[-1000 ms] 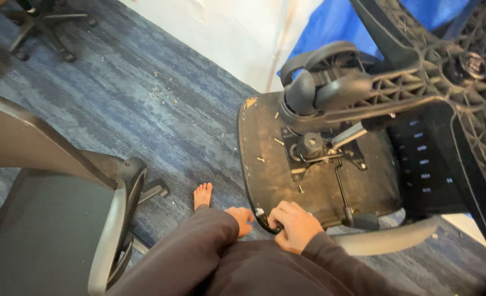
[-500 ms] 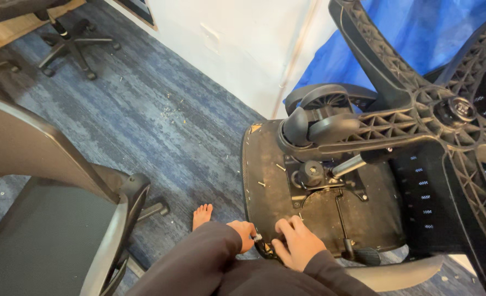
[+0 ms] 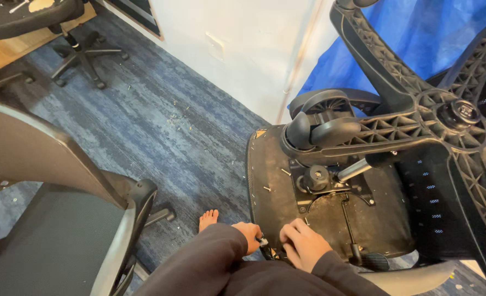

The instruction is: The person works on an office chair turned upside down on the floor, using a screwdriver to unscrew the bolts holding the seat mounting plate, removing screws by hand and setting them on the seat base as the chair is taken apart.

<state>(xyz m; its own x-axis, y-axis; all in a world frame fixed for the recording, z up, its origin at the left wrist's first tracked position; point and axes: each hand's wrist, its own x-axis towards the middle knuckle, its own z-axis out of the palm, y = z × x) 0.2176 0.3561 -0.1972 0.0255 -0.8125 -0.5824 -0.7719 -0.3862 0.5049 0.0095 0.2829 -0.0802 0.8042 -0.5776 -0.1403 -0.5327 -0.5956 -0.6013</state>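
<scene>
An office chair lies tipped on its side, its black seat underside facing me with the metal mechanism and the star base with casters above it. My left hand is closed on a small tool at the seat's lower edge. Pressed flat against the seat bottom just to the right, my right hand has its fingers curled at that same edge. Both arms wear dark sleeves. A bare foot rests on the carpet beside the left hand.
A grey office chair stands close at the left. Another chair's base and a wooden desk edge are at the far left. Blue-grey carpet carries scattered debris. A white wall and blue cloth are behind.
The view has tilted upward, showing more wall and carpet. Both hands stay at the seat's lower edge, with the right hand shifted slightly along it.
</scene>
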